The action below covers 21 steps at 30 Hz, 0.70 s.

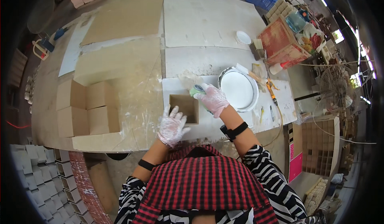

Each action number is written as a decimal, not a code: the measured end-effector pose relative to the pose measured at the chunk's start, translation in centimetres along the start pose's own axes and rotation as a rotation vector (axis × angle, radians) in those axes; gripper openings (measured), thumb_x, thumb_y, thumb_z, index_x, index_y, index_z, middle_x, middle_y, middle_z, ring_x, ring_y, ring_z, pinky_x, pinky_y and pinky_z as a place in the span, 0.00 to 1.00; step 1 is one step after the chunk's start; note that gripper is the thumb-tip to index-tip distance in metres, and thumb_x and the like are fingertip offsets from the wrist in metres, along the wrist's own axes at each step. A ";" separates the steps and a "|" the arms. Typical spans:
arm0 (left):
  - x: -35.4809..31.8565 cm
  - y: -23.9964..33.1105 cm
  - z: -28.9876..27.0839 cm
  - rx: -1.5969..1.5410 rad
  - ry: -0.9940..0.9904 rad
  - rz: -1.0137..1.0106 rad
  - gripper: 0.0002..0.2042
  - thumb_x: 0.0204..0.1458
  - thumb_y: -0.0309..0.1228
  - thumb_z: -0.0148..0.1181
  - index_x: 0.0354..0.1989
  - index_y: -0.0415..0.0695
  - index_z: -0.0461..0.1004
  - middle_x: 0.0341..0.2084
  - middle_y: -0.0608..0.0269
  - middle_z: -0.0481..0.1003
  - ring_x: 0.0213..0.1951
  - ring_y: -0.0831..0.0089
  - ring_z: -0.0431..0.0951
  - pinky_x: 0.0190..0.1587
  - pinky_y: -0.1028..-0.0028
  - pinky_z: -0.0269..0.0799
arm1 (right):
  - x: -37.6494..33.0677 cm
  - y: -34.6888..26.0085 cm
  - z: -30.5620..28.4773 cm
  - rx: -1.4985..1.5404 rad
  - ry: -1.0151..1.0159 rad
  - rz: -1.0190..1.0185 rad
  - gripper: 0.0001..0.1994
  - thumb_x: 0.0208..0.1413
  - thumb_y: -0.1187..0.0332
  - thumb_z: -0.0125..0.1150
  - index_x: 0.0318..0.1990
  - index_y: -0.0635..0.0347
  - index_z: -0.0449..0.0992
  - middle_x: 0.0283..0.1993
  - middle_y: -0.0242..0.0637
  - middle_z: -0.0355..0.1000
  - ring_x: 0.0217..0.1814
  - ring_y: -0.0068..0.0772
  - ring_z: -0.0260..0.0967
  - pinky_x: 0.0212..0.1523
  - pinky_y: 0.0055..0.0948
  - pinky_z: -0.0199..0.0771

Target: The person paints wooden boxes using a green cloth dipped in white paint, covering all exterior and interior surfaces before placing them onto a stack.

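The person wears thin, clear plastic gloves on both hands; the glove on the left hand (172, 126) is wrinkled and has white smears, and the glove on the right hand (213, 99) looks the same, loose and crinkled around the fingers. Each forearm has a black band: a narrow one on the left forearm, and a wider black strap with a small black block on the right wrist. The sleeves are black and white in a zebra pattern and are pushed up above the elbows. Over the chest there is a red and black checked apron.
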State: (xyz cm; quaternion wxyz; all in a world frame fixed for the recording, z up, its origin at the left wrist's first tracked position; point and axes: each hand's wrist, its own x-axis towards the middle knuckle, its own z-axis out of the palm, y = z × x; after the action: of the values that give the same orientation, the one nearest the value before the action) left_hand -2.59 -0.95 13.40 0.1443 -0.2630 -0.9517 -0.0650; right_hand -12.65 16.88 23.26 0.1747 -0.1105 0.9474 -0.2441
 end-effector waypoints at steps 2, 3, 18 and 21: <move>-0.2 -0.4 0.2 -0.035 -0.086 -0.046 0.19 0.49 0.51 0.47 0.28 0.47 0.72 0.29 0.61 0.72 0.43 0.61 0.67 0.62 0.51 0.41 | -0.3 -0.4 1.0 -0.003 0.002 0.029 0.20 0.51 0.54 0.52 0.47 0.57 0.71 0.48 0.47 0.70 0.49 0.49 0.67 0.49 0.38 0.66; -0.1 -0.1 0.2 -0.057 -0.280 -0.092 0.18 0.48 0.50 0.48 0.26 0.47 0.71 0.28 0.61 0.71 0.41 0.62 0.67 0.62 0.52 0.42 | -1.0 -0.3 1.5 0.035 0.012 0.017 0.20 0.51 0.54 0.53 0.47 0.57 0.71 0.47 0.47 0.70 0.49 0.48 0.67 0.49 0.39 0.65; -1.5 -2.0 -0.6 -0.318 -0.038 -0.097 0.33 0.41 0.45 0.59 0.57 0.45 0.62 0.58 0.53 0.59 0.59 0.58 0.59 0.63 0.55 0.44 | -6.1 1.1 4.3 0.069 0.023 -0.017 0.20 0.50 0.56 0.57 0.48 0.58 0.72 0.44 0.48 0.71 0.47 0.45 0.69 0.46 0.36 0.68; -2.5 -2.9 1.0 -0.475 -0.037 -0.185 0.37 0.40 0.40 0.62 0.61 0.44 0.56 0.60 0.51 0.57 0.61 0.56 0.56 0.63 0.58 0.48 | -9.2 0.4 4.6 0.022 -0.153 0.007 0.19 0.50 0.56 0.56 0.47 0.55 0.72 0.44 0.45 0.71 0.48 0.46 0.68 0.47 0.39 0.67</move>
State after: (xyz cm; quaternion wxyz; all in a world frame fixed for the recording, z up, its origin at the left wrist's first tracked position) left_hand -2.25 -4.48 11.57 0.0545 -0.2022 -0.9323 -0.2949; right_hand -2.50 17.97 21.86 0.2486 -0.1234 0.9291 -0.2446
